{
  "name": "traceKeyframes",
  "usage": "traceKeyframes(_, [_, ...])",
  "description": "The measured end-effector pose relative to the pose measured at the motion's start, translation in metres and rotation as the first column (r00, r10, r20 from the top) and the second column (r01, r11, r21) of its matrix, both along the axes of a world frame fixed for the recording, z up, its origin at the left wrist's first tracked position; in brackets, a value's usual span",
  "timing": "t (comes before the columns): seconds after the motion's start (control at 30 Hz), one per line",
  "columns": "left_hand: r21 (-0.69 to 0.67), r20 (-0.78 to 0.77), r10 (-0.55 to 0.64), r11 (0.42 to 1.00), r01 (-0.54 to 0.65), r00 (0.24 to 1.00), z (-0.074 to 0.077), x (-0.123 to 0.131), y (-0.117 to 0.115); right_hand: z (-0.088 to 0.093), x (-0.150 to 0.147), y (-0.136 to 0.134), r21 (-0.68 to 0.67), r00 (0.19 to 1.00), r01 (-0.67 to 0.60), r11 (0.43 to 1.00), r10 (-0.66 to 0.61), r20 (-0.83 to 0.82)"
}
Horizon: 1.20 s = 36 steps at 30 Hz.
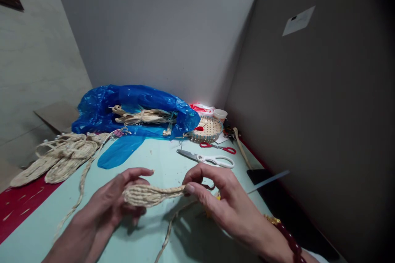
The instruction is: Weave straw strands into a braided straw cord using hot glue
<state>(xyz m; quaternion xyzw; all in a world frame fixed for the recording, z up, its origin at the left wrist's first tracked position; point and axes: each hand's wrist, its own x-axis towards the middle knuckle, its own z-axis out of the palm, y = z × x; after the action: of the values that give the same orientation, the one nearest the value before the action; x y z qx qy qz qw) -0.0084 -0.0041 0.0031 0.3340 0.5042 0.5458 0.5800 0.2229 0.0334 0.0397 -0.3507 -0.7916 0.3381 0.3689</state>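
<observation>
A woven straw piece (pixel 148 195), broad and ridged at its left end and narrowing to a braid at the right, is held above the table. My right hand (pixel 219 197) pinches its narrow end between thumb and fingers. Around the broad end, my left hand (pixel 114 197) has its thumb raised and fingers apart, with the piece lying against it. A twisted straw cord (pixel 168 232) hangs below toward the front edge. Partly hidden under my right hand is a yellow object (pixel 210 212) whose kind I cannot make out.
Woven straw sandals (pixel 70 154) lie at left. Behind are a blue plastic bag (pixel 135 92) with a straw bundle (pixel 145 116), a round basket (pixel 208 129) and a white cup (pixel 220 115). White-handled scissors (pixel 212 160) and red-handled scissors (pixel 218 147) lie beyond my right hand. Grey partitions (pixel 160 28) enclose the table.
</observation>
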Motion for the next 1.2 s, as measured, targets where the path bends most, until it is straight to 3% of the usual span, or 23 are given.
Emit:
traceKeyframes(0.07, [-0.043,0.015,-0.159,0.986,0.160,0.987,0.003,0.006,-0.002,-0.004,-0.002,-0.004,0.098,1.000,0.018,0.995,-0.018,0.000])
traceKeyframes(0.17, [-0.075,0.020,-0.151,0.986,0.152,0.988,0.008,0.011,-0.003,-0.006,-0.003,-0.009,0.195,0.999,0.002,0.981,-0.009,0.034])
traceKeyframes(0.37, [-0.102,0.008,-0.186,0.977,0.186,0.983,0.008,0.009,-0.003,-0.006,-0.001,-0.009,0.226,0.988,-0.127,0.966,0.101,0.120])
traceKeyframes(0.57, [-0.116,0.023,-0.206,0.971,0.207,0.978,0.005,0.009,-0.006,-0.015,-0.003,-0.010,0.323,0.978,-0.171,0.931,0.121,0.169])
traceKeyframes(0.67, [-0.130,-0.010,-0.241,0.963,0.237,0.971,0.005,0.010,-0.007,-0.015,-0.007,-0.015,0.208,0.990,-0.107,0.972,0.085,0.111])
traceKeyframes(0.77, [-0.125,-0.081,-0.234,0.967,0.223,0.969,0.005,0.010,-0.007,-0.012,-0.008,-0.018,-0.028,0.998,-0.037,0.999,0.039,0.046])
traceKeyframes(0.87, [-0.129,-0.127,-0.241,0.966,0.225,0.962,0.005,0.010,-0.007,-0.008,-0.006,-0.018,-0.288,0.990,-0.014,0.957,0.055,0.133])
traceKeyframes(0.93, [-0.125,-0.128,-0.246,0.965,0.230,0.961,0.004,0.012,-0.007,-0.005,-0.005,-0.018,-0.394,0.976,0.015,0.919,0.072,0.205])
traceKeyframes(1.07, [-0.135,-0.040,-0.238,0.964,0.230,0.971,0.002,0.015,-0.007,-0.002,-0.003,-0.021,-0.322,0.959,0.048,0.945,0.047,0.281])
traceKeyframes(1.2, [-0.147,0.024,-0.215,0.965,0.216,0.976,0.001,0.017,-0.008,-0.004,-0.005,-0.020,-0.119,0.901,-0.086,0.989,0.128,0.415])
